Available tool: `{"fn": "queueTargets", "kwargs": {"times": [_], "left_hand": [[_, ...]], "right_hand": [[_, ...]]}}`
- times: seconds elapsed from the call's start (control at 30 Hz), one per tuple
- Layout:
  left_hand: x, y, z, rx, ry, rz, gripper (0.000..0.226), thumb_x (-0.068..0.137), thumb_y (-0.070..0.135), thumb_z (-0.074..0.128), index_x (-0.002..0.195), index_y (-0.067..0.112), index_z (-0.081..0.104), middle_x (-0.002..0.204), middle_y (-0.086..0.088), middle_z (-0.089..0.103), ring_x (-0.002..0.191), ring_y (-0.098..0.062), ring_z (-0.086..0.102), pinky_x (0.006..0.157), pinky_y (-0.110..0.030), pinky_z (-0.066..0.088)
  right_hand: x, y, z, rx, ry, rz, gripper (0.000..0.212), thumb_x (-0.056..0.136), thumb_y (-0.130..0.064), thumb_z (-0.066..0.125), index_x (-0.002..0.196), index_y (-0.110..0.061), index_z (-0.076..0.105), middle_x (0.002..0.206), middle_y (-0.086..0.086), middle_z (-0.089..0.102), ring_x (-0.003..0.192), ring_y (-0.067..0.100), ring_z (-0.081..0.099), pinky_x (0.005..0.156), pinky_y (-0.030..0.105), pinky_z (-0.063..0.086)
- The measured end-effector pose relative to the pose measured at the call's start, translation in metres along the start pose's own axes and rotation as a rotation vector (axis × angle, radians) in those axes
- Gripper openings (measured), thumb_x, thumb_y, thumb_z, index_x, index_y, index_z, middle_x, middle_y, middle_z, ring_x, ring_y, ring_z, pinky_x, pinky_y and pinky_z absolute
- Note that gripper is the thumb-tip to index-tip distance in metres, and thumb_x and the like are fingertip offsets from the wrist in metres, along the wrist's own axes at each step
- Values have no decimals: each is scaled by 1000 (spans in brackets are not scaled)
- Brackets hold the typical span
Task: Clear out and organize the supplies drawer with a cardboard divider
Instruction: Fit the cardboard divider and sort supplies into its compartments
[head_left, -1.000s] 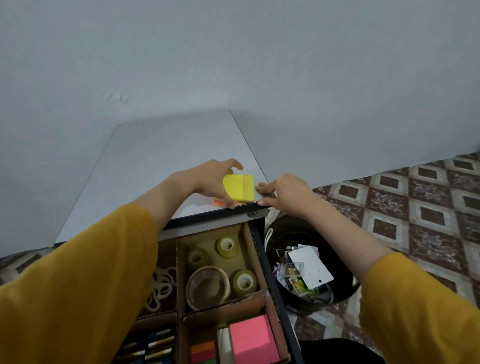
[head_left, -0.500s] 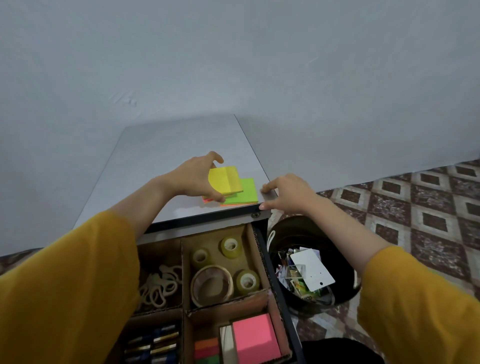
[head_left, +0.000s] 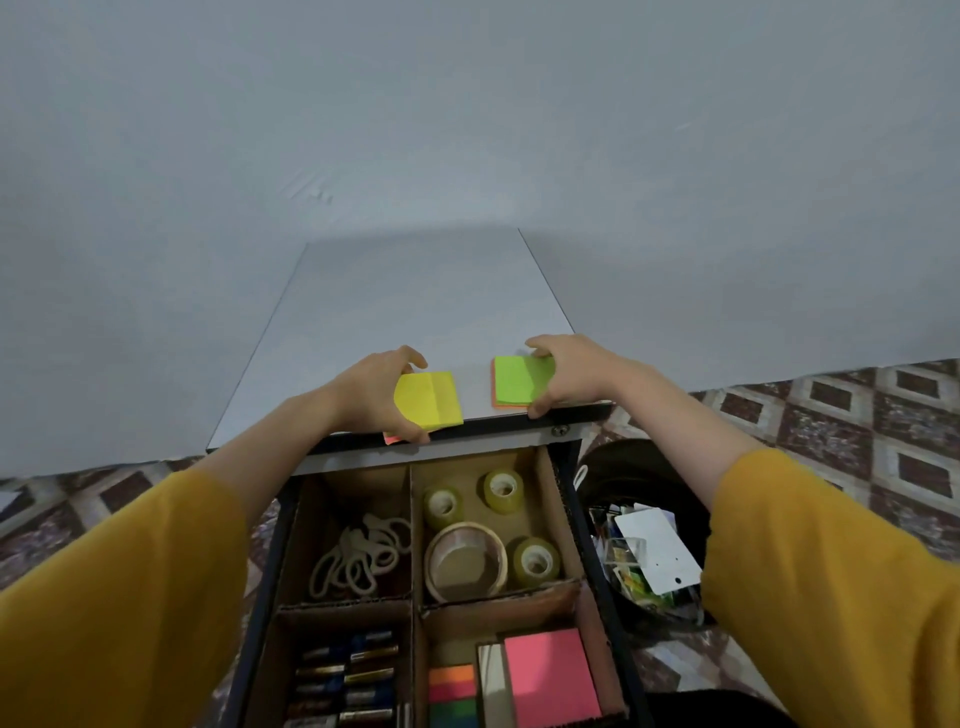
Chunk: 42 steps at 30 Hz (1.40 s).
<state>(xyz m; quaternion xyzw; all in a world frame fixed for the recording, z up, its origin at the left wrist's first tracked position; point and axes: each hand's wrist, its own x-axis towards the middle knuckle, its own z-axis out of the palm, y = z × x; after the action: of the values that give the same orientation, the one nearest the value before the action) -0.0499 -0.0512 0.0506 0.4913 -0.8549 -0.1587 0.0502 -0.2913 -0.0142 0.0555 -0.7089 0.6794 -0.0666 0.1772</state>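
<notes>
Two pads, just now one pile, lie split on the desk (head_left: 415, 301), yellow pad (head_left: 434, 402) gripped by the left hand (head_left: 371, 395), green pad (head_left: 517, 382) pinched by the right hand (head_left: 574, 371) (drawer (head_left: 589, 545) beneath both wrists next, likely).

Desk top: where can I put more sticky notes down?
The desk top is bare beyond the yellow pad and green pad, up to the wall, and in the strip between them. The tape compartment is crowded.
</notes>
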Motion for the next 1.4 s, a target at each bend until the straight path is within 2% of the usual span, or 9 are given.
{"fn": "queueTargets", "kwargs": {"times": [0.23, 0.33, 0.43, 0.57, 0.87, 1.0, 1.13, 1.3, 1.4], "left_hand": [[-3, -4, -4, 69, -40, 3, 95, 61, 47, 83, 138, 14, 38, 135, -4, 47, 123, -19, 44, 98, -25, 32], [-4, 0, -8, 209, -76, -9, 95, 45, 73, 70, 118, 13, 56, 114, -5, 53, 105, -19, 50, 88, -29, 40], [-3, 3, -8, 253, -79, -52, 73, 53, 64, 77, 98, 9, 60, 100, -6, 50, 88, -17, 46, 78, -30, 41], [-2, 8, -7, 312, -63, -111, 73, 57, 61, 78, 97, 3, 62, 98, -11, 59, 83, -21, 51, 71, -31, 42], [-3, 9, -1, 320, -3, -139, 72, 60, 45, 80, 112, 4, 52, 110, -11, 53, 98, -26, 52, 79, -35, 47], [-4, 9, -5, 327, -23, -95, 64, 57, 52, 82, 93, 6, 56, 84, -5, 54, 80, -22, 50, 59, -30, 36], [-7, 10, -6, 367, -40, -90, 60, 57, 55, 80, 83, 8, 53, 65, 2, 44, 71, -19, 45, 49, -28, 27], [-9, 10, -1, 444, 19, -60, 60, 65, 46, 77, 102, 2, 58, 94, -13, 62, 89, -27, 55, 64, -31, 35], [-10, 7, 3, 487, 7, -28, 83, 69, 49, 74, 137, 13, 43, 111, -13, 61, 107, -27, 54, 77, -31, 37]], "right_hand": [[-1, -7, -4, -171, 14, 13, 85, 64, -44, 81, 130, -3, 47, 131, 15, 48, 118, 28, 45, 90, 30, 37], [-2, -8, -3, -200, 8, 20, 75, 62, -49, 81, 114, -2, 56, 116, 14, 51, 105, 28, 49, 80, 30, 40], [-5, -9, -3, -216, 3, 9, 76, 61, -50, 81, 116, -3, 56, 115, 14, 48, 104, 27, 46, 78, 29, 37], [-6, -12, -4, -225, 6, 1, 57, 59, -48, 83, 85, -9, 52, 94, 7, 41, 86, 23, 41, 58, 27, 30], [-9, -15, 6, -236, 36, -3, 70, 65, -42, 79, 115, -4, 50, 118, 14, 46, 107, 27, 46, 79, 29, 38], [-10, -15, 8, -208, 76, 6, 70, 65, -42, 80, 115, -3, 50, 118, 16, 50, 107, 28, 47, 79, 30, 38], [-12, -12, 8, -133, 79, -44, 98, 64, -39, 83, 144, -14, 30, 132, 16, 49, 125, 30, 40, 95, 31, 36], [-17, -12, 5, -201, 37, -40, 86, 67, -50, 77, 140, -19, 44, 132, 11, 51, 126, 27, 40, 96, 31, 35], [-16, -15, 6, -265, 31, -41, 81, 70, -50, 75, 139, -18, 45, 127, 13, 53, 122, 28, 44, 92, 30, 37]]}}
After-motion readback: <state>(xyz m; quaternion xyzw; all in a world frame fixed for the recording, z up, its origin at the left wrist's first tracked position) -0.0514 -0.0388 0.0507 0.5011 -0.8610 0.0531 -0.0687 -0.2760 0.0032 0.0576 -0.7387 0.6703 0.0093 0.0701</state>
